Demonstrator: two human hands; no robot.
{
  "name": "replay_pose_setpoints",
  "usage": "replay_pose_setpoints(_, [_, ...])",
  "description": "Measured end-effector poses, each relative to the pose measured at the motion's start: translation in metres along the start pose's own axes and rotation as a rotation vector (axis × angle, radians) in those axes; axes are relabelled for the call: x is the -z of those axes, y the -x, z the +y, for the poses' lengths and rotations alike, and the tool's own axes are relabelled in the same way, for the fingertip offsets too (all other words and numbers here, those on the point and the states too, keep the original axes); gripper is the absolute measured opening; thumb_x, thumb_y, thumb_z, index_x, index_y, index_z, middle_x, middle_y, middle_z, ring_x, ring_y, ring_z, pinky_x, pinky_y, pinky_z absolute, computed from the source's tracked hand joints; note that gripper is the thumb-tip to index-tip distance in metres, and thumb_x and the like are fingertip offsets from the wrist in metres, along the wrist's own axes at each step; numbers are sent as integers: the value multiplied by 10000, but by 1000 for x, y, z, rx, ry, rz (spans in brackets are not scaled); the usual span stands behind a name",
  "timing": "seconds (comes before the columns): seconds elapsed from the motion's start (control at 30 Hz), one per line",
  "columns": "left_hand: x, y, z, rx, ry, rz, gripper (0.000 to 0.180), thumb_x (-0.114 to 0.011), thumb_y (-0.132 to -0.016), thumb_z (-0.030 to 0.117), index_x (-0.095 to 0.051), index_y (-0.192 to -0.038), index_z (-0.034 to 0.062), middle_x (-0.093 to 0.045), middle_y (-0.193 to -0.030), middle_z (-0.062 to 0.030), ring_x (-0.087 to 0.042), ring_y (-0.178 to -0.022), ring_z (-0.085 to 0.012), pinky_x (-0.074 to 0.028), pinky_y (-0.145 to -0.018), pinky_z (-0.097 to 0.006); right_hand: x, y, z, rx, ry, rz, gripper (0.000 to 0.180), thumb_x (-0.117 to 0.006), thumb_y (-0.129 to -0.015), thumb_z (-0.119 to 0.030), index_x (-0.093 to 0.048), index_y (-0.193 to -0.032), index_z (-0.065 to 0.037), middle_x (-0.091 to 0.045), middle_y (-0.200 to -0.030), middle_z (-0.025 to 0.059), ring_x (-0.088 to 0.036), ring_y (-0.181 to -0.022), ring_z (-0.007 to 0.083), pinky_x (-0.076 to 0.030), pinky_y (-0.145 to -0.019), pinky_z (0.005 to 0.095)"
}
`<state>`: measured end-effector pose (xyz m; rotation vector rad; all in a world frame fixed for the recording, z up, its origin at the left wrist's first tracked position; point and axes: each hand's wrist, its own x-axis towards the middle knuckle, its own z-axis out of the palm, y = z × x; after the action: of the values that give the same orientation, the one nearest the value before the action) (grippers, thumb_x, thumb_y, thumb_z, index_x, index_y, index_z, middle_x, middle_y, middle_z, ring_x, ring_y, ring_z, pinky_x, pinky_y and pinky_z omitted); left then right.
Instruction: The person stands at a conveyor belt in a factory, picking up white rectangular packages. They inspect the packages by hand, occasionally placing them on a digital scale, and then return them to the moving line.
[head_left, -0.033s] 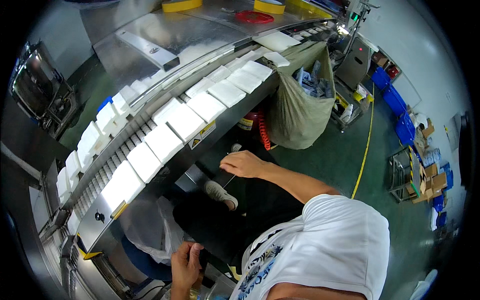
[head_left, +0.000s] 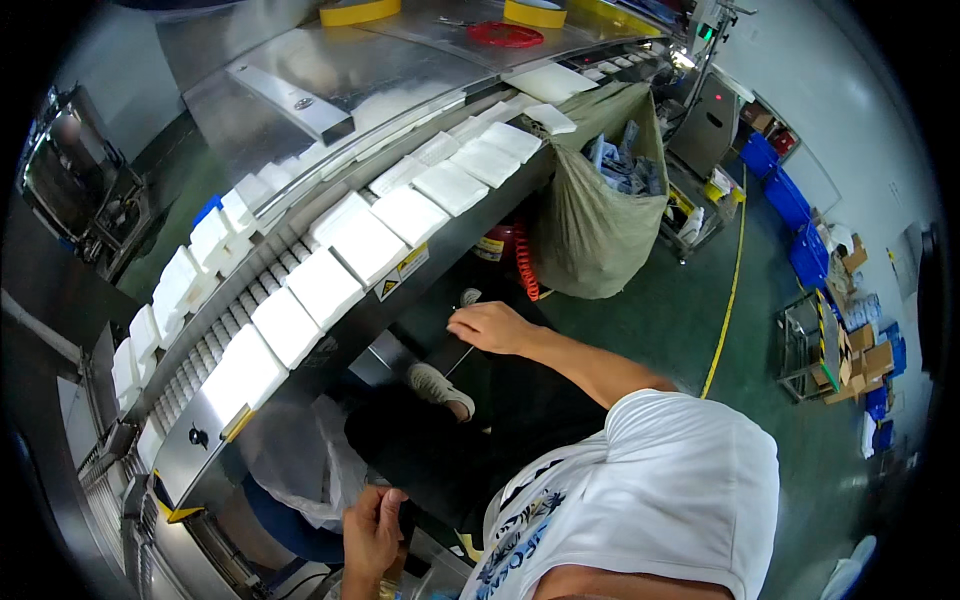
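Observation:
My right hand (head_left: pixel 490 327) hovers over my dark-trousered legs, right of the conveyor, with its fingers curled inward. Whether anything lies inside them is hidden. My left hand (head_left: pixel 371 530) is low, by my lap, its thumb against bent fingers; I cannot make out anything in the grip. Neither hand touches the white square pads (head_left: pixel 367 248), which lie in a row along the near ledge of the roller conveyor (head_left: pixel 231 327). More white pads (head_left: pixel 178 279) stand along its far side. Close to my left hand is a clear plastic bag (head_left: pixel 335 460) over a blue bin (head_left: pixel 290 525).
A large olive sack (head_left: pixel 590 240) with bluish scraps inside hangs at the conveyor's right. Yellow tape rolls (head_left: pixel 360 11) and a red disc (head_left: pixel 505 35) rest on the steel table (head_left: pixel 400 60). Blue crates (head_left: pixel 790 200) and cardboard boxes (head_left: pixel 868 370) line the right wall.
My right hand has shifted slightly to the right. My left hand and the pads look the same, apart from a slight shift of the view.

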<state>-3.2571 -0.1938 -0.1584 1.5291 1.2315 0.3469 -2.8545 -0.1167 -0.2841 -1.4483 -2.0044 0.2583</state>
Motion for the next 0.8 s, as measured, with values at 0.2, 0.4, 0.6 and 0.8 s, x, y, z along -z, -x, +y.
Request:
replay_pose_setpoints(0.2, [-2,6,15,-19,-315,-168,318,-641,-1074,268,-705,-1000,-34,-669,-644,-112,-643,-546,-185,-475,-528,-359,-24,30,45,-206,31,71,231,-650,-988,-227,-727,-981,-9,-735,-900,206,-718,-837,401,-578,-731,481])
replay_pose_setpoints(0.4, [1,1,-20,-86,-387,-353,256,-596,-1041,256,-680,-1195,70,-706,-939,-294,-683,-877,-497,-543,-757,-528,-24,20,57,-312,-177,192,240,-665,-972,-216,-723,-942,15,-714,-815,227,-712,-754,409,-558,-675,474])
replay_pose_setpoints(0.6, [-3,7,-45,-158,-510,-437,238,-575,-1035,230,-640,-1214,88,-714,-945,-285,-687,-840,-516,-527,-710,-591,-24,18,54,-323,-156,151,247,-659,-967,-229,-727,-935,6,-713,-811,227,-713,-752,410,-555,-683,480])
replay_pose_setpoints(0.8, [-2,6,-48,-74,-478,-508,264,-572,-1029,222,-611,-1245,77,-695,-886,-277,-680,-772,-495,-514,-658,-585,-28,18,58,-320,-158,165,250,-658,-960,-240,-746,-963,-6,-727,-841,227,-720,-769,408,-566,-703,483])
